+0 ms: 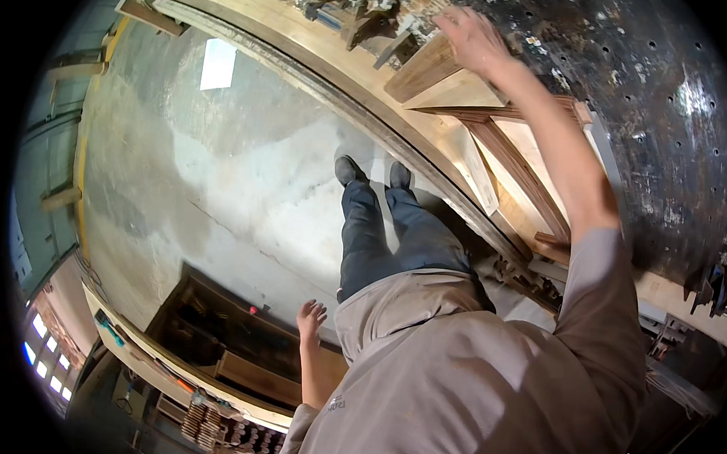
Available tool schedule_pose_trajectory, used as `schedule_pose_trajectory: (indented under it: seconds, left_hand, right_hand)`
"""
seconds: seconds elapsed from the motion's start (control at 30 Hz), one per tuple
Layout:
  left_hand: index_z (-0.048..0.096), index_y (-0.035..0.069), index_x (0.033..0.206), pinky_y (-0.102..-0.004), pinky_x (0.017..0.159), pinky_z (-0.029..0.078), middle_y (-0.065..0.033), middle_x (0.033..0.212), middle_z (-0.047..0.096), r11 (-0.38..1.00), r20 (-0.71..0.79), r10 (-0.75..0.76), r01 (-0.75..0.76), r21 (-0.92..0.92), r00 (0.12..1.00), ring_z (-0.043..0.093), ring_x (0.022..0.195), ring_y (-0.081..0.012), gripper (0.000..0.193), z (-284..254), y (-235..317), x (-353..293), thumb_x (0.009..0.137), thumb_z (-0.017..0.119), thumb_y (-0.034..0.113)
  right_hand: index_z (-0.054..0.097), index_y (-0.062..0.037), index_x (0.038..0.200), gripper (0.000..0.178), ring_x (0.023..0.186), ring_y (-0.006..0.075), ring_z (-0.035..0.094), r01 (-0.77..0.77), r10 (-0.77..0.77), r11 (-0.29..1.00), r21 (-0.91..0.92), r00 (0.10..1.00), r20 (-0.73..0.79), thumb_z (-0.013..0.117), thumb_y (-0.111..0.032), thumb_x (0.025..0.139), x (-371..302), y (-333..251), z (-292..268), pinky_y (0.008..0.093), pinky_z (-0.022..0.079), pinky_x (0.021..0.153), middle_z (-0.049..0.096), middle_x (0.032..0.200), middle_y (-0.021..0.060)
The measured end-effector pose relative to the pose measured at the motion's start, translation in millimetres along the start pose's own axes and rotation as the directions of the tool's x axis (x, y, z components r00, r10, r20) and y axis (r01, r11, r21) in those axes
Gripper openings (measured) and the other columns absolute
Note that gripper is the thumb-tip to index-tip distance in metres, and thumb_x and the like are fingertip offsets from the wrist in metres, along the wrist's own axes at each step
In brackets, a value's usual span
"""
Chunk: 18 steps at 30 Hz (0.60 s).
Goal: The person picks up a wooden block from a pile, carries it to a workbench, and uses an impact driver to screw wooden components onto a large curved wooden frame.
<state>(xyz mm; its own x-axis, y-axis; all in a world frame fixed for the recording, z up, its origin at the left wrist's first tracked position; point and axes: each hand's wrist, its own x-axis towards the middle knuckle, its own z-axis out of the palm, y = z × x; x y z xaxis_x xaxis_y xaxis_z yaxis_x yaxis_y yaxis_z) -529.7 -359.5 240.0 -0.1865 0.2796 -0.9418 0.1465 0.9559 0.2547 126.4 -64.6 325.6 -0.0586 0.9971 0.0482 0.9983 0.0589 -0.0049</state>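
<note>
My right hand (472, 42) reaches far out at the upper right, over the end of a brown wooden board (423, 69). Its fingers look stretched and a little apart; whether they touch the board I cannot tell. Close to that forearm lies a dark-brown wooden frame (522, 164) with slanted bars, next to pale wooden pieces (481, 171). My left hand (311, 316) hangs at my left side, open, its fingers loosely bent and nothing in them.
A dark, stained metal tabletop (648, 101) with holes fills the upper right. Metal clamps and tools (359, 19) crowd its edge. Behind my left hand stands a bench (154, 366) with tools and a dark open bin (208, 314). Concrete floor (237, 166) lies between.
</note>
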Motion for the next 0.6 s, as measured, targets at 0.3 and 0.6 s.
schedule_pose_trajectory:
  seconds: [0.3,0.6]
  left_hand:
    - [0.049,0.000,0.124,-0.0381,0.098,0.042,-0.0153,0.118,0.059,0.364,0.496,0.564,-0.737,0.569,0.661,0.052,0.117,-0.0273,0.055,224.3,253.0,93.9,0.070,0.057,0.000]
    - [0.037,0.003,0.136,-0.0352,0.099,0.039,-0.0201,0.126,0.053,0.209,0.722,0.560,-0.913,0.351,0.406,0.050,0.118,-0.0320,0.074,469.9,386.7,114.3,0.067,0.062,0.013]
  right_hand:
    - [0.063,-0.0026,0.096,0.013,0.082,0.0323,0.065,-0.589,0.504,0.416,0.693,0.784,0.364,0.055,-0.010,0.087,-273.8,-134.9,33.2,0.0362,0.050,0.070,0.065,0.087,0.0161]
    - [0.061,0.0011,0.105,0.019,0.073,0.0168,0.066,-0.846,0.769,-0.104,0.523,0.265,0.582,0.054,-0.005,0.088,-426.6,-222.7,32.1,0.0294,0.054,0.064,0.066,0.086,0.0115]
